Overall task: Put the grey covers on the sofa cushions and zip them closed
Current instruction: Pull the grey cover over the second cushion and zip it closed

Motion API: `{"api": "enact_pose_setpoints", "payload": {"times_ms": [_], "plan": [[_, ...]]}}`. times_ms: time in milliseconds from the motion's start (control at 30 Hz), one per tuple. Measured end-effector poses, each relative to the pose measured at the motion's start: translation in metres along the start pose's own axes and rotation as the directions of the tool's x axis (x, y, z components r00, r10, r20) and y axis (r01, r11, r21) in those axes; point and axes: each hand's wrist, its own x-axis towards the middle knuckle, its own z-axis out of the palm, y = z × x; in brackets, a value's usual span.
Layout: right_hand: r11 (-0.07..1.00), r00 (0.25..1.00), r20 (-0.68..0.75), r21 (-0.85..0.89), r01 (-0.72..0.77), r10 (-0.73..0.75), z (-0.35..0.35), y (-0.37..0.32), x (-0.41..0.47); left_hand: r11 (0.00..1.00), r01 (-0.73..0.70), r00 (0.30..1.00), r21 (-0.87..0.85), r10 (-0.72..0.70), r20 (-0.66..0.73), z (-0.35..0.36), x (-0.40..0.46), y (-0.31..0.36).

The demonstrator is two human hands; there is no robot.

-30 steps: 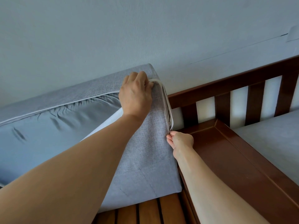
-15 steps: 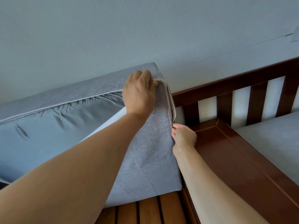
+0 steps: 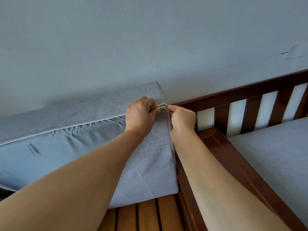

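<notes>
The cushion [image 3: 50,152] stands on edge on the sofa's wooden slats [image 3: 150,215], leaning back against the wall [image 3: 150,39], so that its zipped edge faces up and toward me where I can reach it. At the left its smooth blue-grey inner fabric shows, wrinkled, below a line of white piping; the woven grey cover [image 3: 155,155] wraps the right end and runs along the top.

My left hand [image 3: 141,116] is curled at the cushion's upper right corner, fingers and thumb pinching the edge of the cover beside the zip. I judge I hold it there to keep the fabric taut and the two sides together, so the slider has something to pull against as it rounds the corner.

My right hand [image 3: 182,120] sits just beside the left, nearly touching it, with fingertips pinched on the small metal zip pull [image 3: 166,105] at the very corner. The zip line runs down the right edge of the cushion below that hand; whether it is fully joined there I cannot tell.

To the right is the dark wooden sofa frame [image 3: 233,155], with its slatted back rail, and beyond it another grey cushion [image 3: 275,155] lying flat. The wall behind is plain pale blue-grey.
</notes>
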Motion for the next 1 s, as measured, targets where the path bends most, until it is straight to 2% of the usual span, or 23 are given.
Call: {"api": "enact_pose_setpoints", "payload": {"times_ms": [167, 233, 333, 433, 533, 633, 700, 1000], "plan": [[0.954, 0.97, 0.191, -0.23, 0.195, -0.152, -0.008, -0.001, 0.002, 0.999, 0.005, 1.0, -0.036, -0.005, 0.009, -0.002, -0.001, -0.001], [0.923, 0.959, 0.21, -0.295, 0.247, -0.189, -0.018, 0.001, 0.009, 0.999, 0.01, 1.0, -0.048, -0.01, -0.007, 0.0, -0.002, 0.0], [0.909, 0.95, 0.215, -0.302, 0.287, -0.229, -0.027, 0.008, 0.022, 0.999, 0.006, 0.999, -0.045, -0.008, -0.045, 0.002, -0.003, -0.001], [0.817, 0.894, 0.344, -0.399, 0.416, -0.287, -0.021, 0.015, 0.029, 0.998, 0.007, 0.999, -0.058, -0.009, -0.047, 0.002, -0.003, -0.001], [0.694, 0.831, 0.363, -0.46, 0.553, -0.421, -0.014, 0.015, 0.032, 0.995, 0.023, 0.999, -0.099, -0.027, -0.043, 0.002, -0.003, 0.0], [0.627, 0.76, 0.398, -0.43, 0.649, -0.514, -0.015, 0.014, 0.034, 0.991, 0.036, 0.996, -0.126, -0.046, -0.079, 0.002, -0.005, 0.004], [0.614, 0.745, 0.422, -0.423, 0.666, -0.517, -0.016, 0.012, 0.034, 0.987, 0.057, 0.993, -0.153, -0.072, -0.094, 0.002, -0.006, 0.007], [0.598, 0.764, 0.471, -0.48, 0.642, -0.442, -0.018, 0.001, 0.034, 0.959, 0.113, 0.987, -0.26, -0.139, -0.084, 0.002, -0.009, 0.014]]}}
